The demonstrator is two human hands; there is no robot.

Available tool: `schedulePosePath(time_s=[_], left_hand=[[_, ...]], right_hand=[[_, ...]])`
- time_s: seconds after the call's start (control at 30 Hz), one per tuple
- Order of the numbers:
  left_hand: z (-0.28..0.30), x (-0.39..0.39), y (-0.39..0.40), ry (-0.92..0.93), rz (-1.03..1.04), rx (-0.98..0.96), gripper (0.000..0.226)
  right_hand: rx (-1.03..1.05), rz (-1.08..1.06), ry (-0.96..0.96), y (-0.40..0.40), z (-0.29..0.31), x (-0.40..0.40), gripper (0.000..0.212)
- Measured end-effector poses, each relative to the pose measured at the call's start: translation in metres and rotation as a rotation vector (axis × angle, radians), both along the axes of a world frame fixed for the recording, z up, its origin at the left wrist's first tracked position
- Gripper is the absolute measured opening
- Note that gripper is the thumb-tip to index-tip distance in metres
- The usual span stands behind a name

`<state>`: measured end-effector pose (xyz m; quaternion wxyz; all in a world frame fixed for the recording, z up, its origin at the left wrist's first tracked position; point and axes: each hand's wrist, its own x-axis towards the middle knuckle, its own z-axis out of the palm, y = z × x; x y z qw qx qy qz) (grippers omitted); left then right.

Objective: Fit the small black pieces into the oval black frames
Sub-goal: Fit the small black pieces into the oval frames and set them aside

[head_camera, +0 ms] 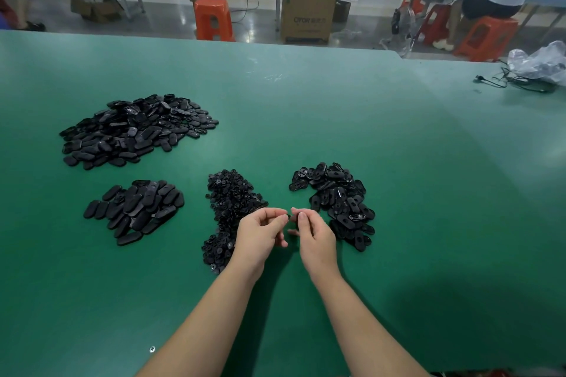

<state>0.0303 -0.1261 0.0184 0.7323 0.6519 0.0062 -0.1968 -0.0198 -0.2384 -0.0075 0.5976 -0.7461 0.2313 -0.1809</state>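
Observation:
My left hand [260, 231] and my right hand [314, 234] meet above the green table [306, 119], fingertips together around a small black part [289, 217] that is mostly hidden by the fingers. A heap of small black pieces [229, 205] lies just behind and left of my left hand. A heap of oval black frames [337, 202] with centre holes lies right of my right hand. Whether the pinched part is a frame or a small piece cannot be told.
Two more heaps of oval black parts lie to the left: a large one [137, 128] farther back and a smaller one [134, 211] nearer. A plastic bag [539, 64] and a black cable [508, 82] sit at the far right. Red stools and a seated person are beyond the table.

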Motion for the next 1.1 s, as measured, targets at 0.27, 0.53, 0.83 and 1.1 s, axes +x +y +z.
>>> schedulePosePath(time_s=[0.27,0.53,0.83,1.1], left_hand=[[-0.008,0.001,0.001,0.052,0.041,0.046,0.003],[-0.009,-0.004,0.001,0.000,0.034,0.106,0.006],[0.001,0.002,-0.006,-0.205,0.035,0.402,0.013],[0.005,0.003,-0.008,-0.280,0.010,0.501,0.016]], right_hand=[[-0.036,-0.008,-0.043,-0.001,0.000,-0.002,0.016],[0.069,-0.050,-0.024,0.001,-0.003,0.000,0.013],[0.009,0.010,0.008,0.000,-0.005,0.001,0.017],[-0.006,0.049,0.009,-0.002,-0.002,0.000,0.018]])
